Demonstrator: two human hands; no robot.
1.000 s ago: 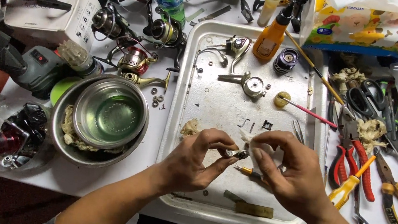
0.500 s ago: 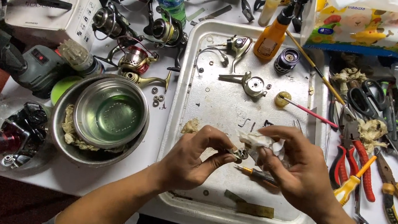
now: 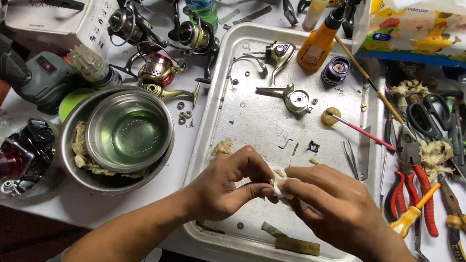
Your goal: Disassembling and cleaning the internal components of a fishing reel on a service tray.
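My left hand [image 3: 230, 185] and my right hand [image 3: 335, 207] meet over the near part of a metal tray [image 3: 237, 99]. Both pinch a small wad of white tissue [image 3: 281, 184] between the fingertips. Whatever is wrapped inside the wad is hidden. On the tray beyond the hands lie a fishing reel body [image 3: 296, 99], a reel rotor with a bail arm [image 3: 277, 52], a dark spool [image 3: 335, 70], an orange bottle [image 3: 317, 46] and a pink-handled brush [image 3: 357, 128].
A steel bowl with liquid [image 3: 129, 131] sits nested in a larger bowl to the left. Several fishing reels [image 3: 157, 68] crowd the far left. Pliers [image 3: 415, 189], scissors [image 3: 430, 117] and screwdrivers lie to the right. A tissue box [image 3: 432, 25] stands far right.
The small dark part and the thin tool held between the fingers earlier are out of sight now; a white tissue wad has been brought in and both hands have closed around it.
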